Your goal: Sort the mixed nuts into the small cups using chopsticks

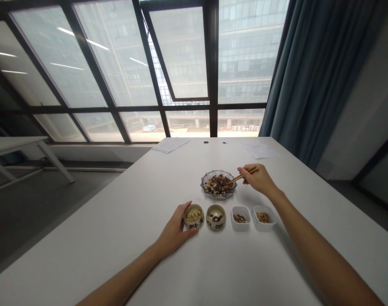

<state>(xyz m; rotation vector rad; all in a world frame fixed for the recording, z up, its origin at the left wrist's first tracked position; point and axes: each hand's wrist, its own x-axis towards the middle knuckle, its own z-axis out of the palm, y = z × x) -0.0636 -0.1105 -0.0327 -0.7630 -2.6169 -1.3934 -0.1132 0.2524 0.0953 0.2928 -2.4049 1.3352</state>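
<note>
My right hand [257, 177] grips a pair of wooden chopsticks [240, 177], their tips down among the mixed nuts and seeds [218, 184] in a scalloped glass bowl [204, 192]. Fingers and thumb of my left hand [177, 225] curve around a small beige cup [188, 221] with dark characters, which holds pale pieces [194, 213]. Beside it stands a matching cup [215, 210] with a few dark brown pieces in it. Farther right, one white square dish [241, 228] contains thin brown sticks, and another white dish [264, 226] contains yellowish-brown pieces.
All the vessels stand on a long white table [162, 182]. Papers [171, 145] lie at its far left, with another sheet [261, 150] at the far right. Beyond are windows and a blue curtain [312, 85]; a second white table [15, 144] stands at left.
</note>
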